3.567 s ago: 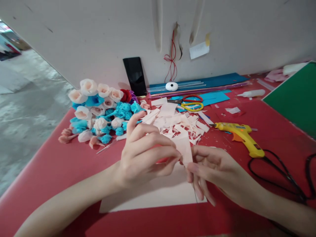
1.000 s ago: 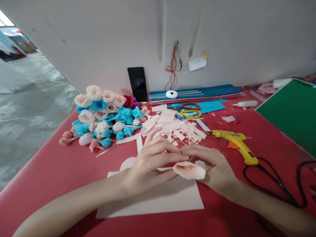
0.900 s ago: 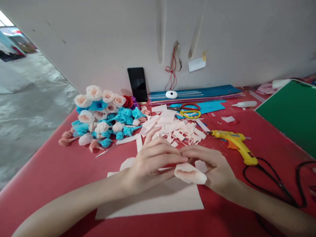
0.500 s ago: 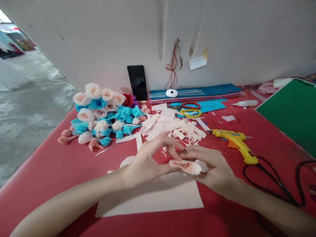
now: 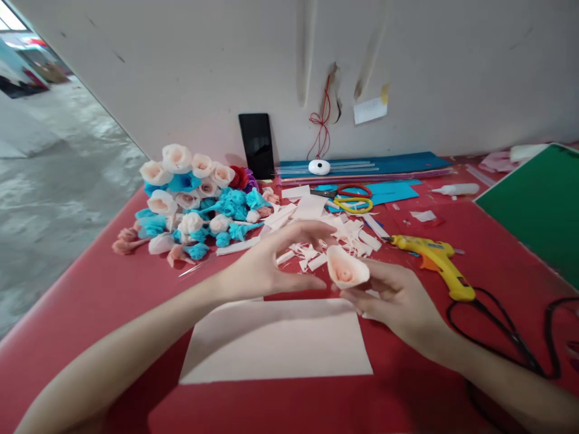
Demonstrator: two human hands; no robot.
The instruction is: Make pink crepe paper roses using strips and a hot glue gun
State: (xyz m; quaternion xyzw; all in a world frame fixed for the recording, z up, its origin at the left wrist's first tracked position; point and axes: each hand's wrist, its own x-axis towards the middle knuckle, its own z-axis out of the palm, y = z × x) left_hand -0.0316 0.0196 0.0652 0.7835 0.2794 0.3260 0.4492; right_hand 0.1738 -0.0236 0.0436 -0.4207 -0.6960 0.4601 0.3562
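A cream paper flower [image 5: 347,269] with a peach centre is held up by my right hand [image 5: 398,301], its fingers wrapped around the base. The cup of the flower faces me and has a roughly triangular rim. Just left of it, my left hand [image 5: 275,265] is open, thumb and fingers apart with a gap between them and the flower. Below both hands a pale pink sheet of paper [image 5: 280,349] lies flat on the red table [image 5: 253,410].
Finished paper flowers [image 5: 194,205] are heaped at back left. Pale paper scraps [image 5: 353,235] and scissors [image 5: 353,199] lie beyond my hands. A yellow glue gun [image 5: 434,259] with a black cord rests at right, near a green board [image 5: 538,205]. A phone [image 5: 257,144] leans on the wall.
My left hand has let go of the flower and spread its fingers. The flower has tipped up in my right hand, and its rim has opened from a flattened shape to a wider cup.
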